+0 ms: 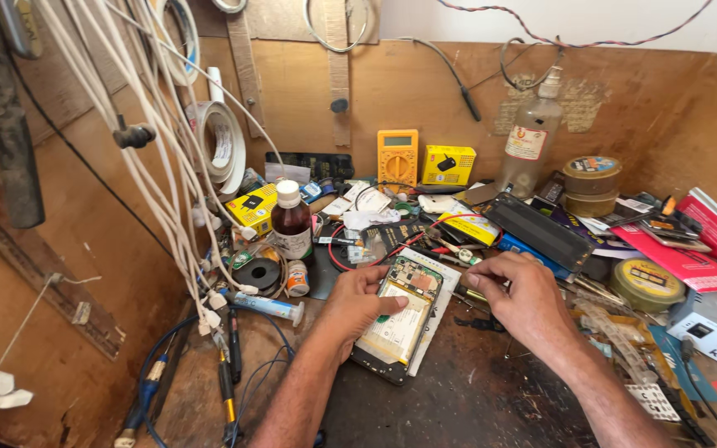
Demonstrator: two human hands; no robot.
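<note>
An opened smartphone (398, 319) lies back-up on the dark workbench, showing its pale battery and a green circuit board at the top end. My left hand (357, 300) grips the phone's left edge, thumb laid across the battery. My right hand (514, 294) hovers at the phone's upper right with fingers curled; its fingertips seem to pinch a small thin tool, but that is too small to make out. A white card sits under the phone.
A brown bottle (292, 222) with a white cap, a black tape roll (258, 273), a yellow multimeter (397, 158), a clear bottle (529, 139), tins (592, 176), red booklets (685, 257) and white hanging cables (159, 141) crowd the bench. Pens and blue cables (227, 377) lie at front left.
</note>
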